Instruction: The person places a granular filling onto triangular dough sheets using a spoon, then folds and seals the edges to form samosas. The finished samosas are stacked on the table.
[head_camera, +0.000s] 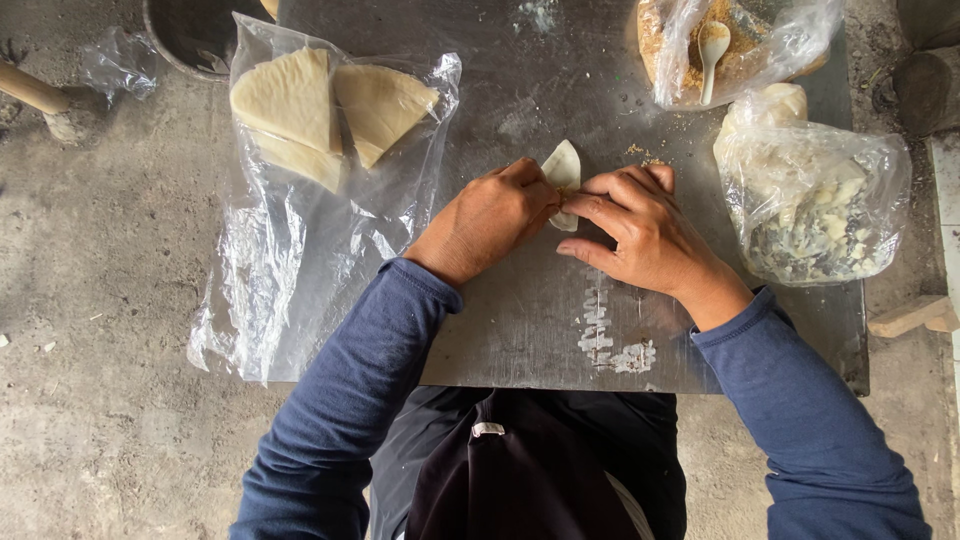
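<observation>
Where the pale dough piece lay mid-desk, its long axis ran away from the person; left hand and right hand flanked it, seemingly pinching its near end, equally close.

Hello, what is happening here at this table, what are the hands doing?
A person in blue sleeves pinches a small dough wrapper with the left hand and right hand on a metal board. Wedge-shaped dough sheets lie on clear plastic at the left. A bag with a spoon and another filled bag sit at the right.
</observation>
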